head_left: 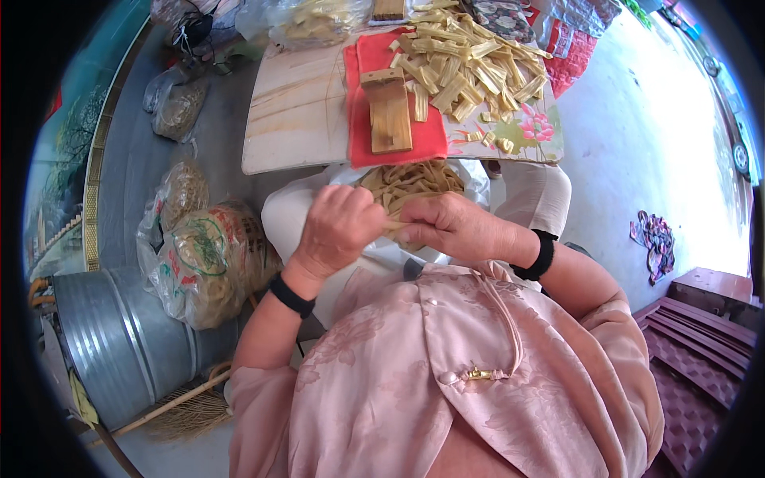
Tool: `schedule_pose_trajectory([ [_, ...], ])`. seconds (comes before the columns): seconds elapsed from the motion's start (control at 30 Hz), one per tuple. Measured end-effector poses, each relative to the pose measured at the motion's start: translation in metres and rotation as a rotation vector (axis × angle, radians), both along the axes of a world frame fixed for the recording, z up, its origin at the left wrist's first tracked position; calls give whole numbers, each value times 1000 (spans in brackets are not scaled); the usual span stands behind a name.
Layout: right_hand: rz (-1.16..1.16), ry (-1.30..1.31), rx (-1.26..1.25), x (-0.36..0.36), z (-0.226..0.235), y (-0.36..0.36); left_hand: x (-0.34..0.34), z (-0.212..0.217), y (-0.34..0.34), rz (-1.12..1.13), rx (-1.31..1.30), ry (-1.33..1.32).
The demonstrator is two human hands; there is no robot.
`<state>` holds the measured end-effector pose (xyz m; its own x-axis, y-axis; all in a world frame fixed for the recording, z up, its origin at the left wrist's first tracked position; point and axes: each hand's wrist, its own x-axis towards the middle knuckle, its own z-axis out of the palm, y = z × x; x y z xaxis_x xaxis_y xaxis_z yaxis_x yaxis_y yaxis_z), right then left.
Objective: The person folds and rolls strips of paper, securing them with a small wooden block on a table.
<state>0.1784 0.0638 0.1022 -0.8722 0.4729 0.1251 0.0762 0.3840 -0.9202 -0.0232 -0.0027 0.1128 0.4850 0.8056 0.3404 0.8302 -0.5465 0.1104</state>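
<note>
Your left hand [339, 227] and right hand [450, 227] pinch one pale strip [394, 225] between them; it looks light, bendy, tearable—hold near its ends above the bag [414, 183].

The surface [295, 111] is pale, smooth wood partly under matt red cloth [394, 151] and a glossy flowered sheet [530, 131], carrying a raw wooden block [389, 111] and dry, straw-coloured strips [462, 68], beside crinkled clear plastic bags [203, 263], a dull ribbed metal tub [111, 334] and a satiny pink blouse [446, 374].
</note>
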Motion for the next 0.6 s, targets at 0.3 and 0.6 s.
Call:
schedule_pose_trajectory([
  [0.3,-225,22,-74,-23,5,2,-24,-34,36,157,195,-135],
  [0.6,-486,-18,-120,-22,-16,61,-13,-29,62,268,70,-216],
])
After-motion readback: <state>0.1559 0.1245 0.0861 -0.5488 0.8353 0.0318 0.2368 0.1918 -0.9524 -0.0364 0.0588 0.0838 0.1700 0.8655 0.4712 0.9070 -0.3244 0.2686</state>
